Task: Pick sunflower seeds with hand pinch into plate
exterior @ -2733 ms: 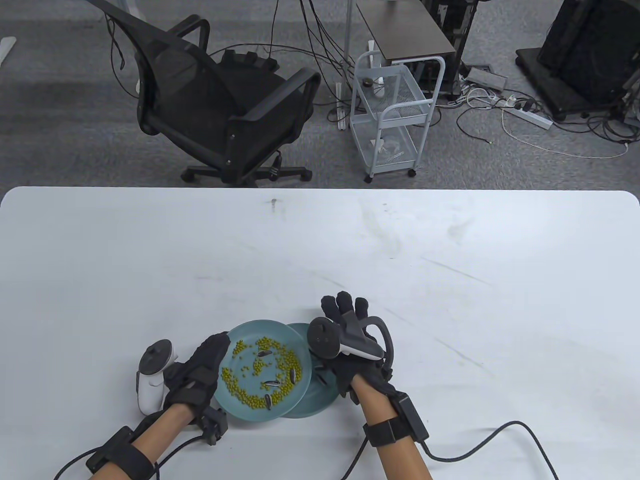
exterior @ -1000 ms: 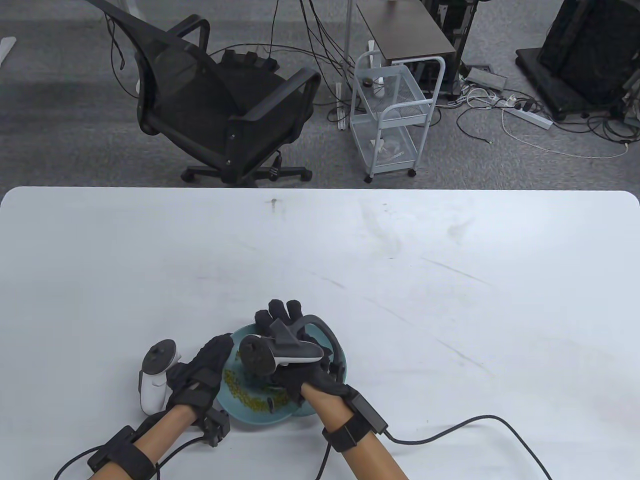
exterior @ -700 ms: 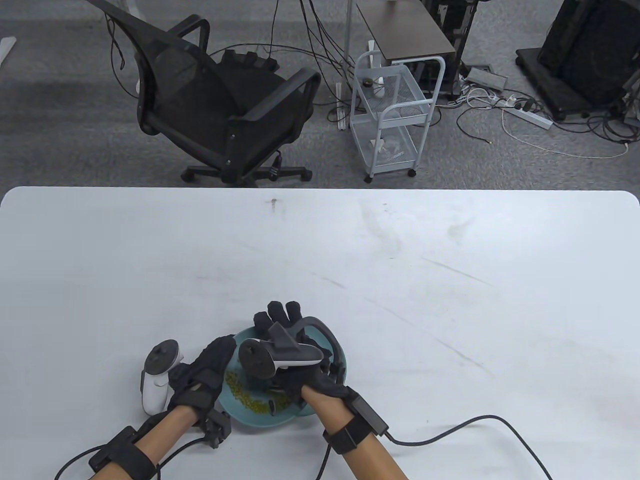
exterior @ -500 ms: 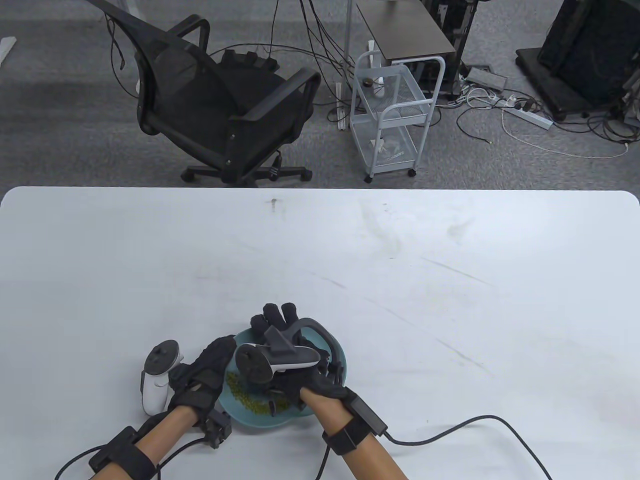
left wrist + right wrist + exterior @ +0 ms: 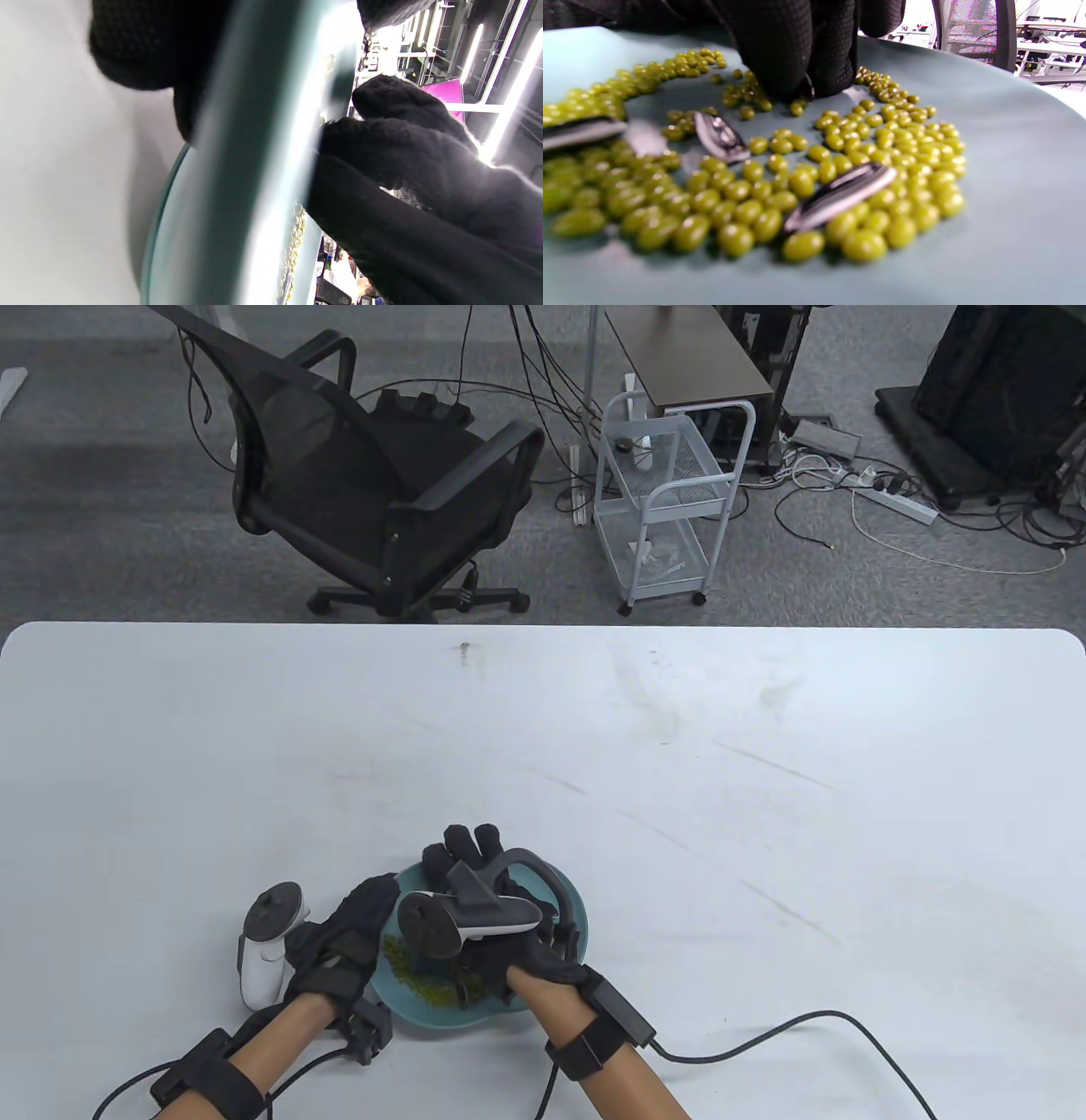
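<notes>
A teal plate (image 5: 424, 1016) of green beans (image 5: 416, 980) lies partly over a second teal plate (image 5: 579, 903) near the table's front edge. My left hand (image 5: 377, 899) grips the upper plate's left rim (image 5: 237, 140). My right hand (image 5: 462, 848) hovers over the beans, and its tracker hides the fingertips in the table view. In the right wrist view its fingertips (image 5: 808, 87) press down on the plate (image 5: 1009, 178) and pinch a striped sunflower seed (image 5: 809, 90). Other seeds lie among the beans (image 5: 865, 140): one in the middle (image 5: 719, 137), one nearer (image 5: 840, 195), one at the left (image 5: 581, 131).
The white table (image 5: 679, 780) stretches far and to both sides of the plates. A black cable (image 5: 764, 1035) runs from my right wrist across the front right. An office chair (image 5: 365, 483) and a wire cart (image 5: 666, 500) stand on the floor beyond the far edge.
My right hand has moved left from the lower plate to over the bean plate, then sunk a little onto the beans. My left hand has kept its grip on the rim.
</notes>
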Tool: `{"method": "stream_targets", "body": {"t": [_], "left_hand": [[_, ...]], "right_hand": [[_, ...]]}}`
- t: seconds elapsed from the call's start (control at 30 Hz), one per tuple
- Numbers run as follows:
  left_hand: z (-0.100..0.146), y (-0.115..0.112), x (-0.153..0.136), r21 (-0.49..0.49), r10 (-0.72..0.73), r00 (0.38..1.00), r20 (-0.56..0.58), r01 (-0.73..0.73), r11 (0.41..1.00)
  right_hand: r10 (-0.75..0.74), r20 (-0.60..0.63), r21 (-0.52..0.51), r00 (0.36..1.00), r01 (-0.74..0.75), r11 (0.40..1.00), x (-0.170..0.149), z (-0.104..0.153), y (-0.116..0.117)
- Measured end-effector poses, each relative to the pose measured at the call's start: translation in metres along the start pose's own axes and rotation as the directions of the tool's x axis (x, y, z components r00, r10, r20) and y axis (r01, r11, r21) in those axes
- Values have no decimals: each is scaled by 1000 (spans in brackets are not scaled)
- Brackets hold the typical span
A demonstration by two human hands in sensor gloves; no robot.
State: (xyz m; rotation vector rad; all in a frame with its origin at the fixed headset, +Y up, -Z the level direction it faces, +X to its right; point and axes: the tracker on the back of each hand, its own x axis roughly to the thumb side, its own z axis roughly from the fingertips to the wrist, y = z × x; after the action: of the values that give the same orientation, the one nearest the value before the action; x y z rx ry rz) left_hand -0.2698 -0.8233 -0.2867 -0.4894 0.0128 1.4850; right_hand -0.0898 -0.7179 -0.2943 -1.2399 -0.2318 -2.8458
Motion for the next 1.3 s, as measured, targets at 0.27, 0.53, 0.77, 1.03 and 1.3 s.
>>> {"method": "stream_targets", "body": {"t": [0.27,0.53,0.77,1.03,1.3], "left_hand": [[-1,1,0,-16,14,1000,7,-14,1000],[1,6,1,15,19,999,26,-20,1000],[2,14,1,55,41,998,40,-44,998],[1,15,1,43,57,998,33,-58,997],[2,17,1,49,55,997,44,-58,997]], "right_hand": [[-59,-4,-36,998,59,998,-10,7,-11],[-172,-84,-189,981,154,970,-47,38,-41],[-273,-206,-225,940,227,948,-91,59,-31],[-337,-263,-99,904,322,942,-107,47,15],[-362,-249,7,898,375,927,-95,34,43]]}}
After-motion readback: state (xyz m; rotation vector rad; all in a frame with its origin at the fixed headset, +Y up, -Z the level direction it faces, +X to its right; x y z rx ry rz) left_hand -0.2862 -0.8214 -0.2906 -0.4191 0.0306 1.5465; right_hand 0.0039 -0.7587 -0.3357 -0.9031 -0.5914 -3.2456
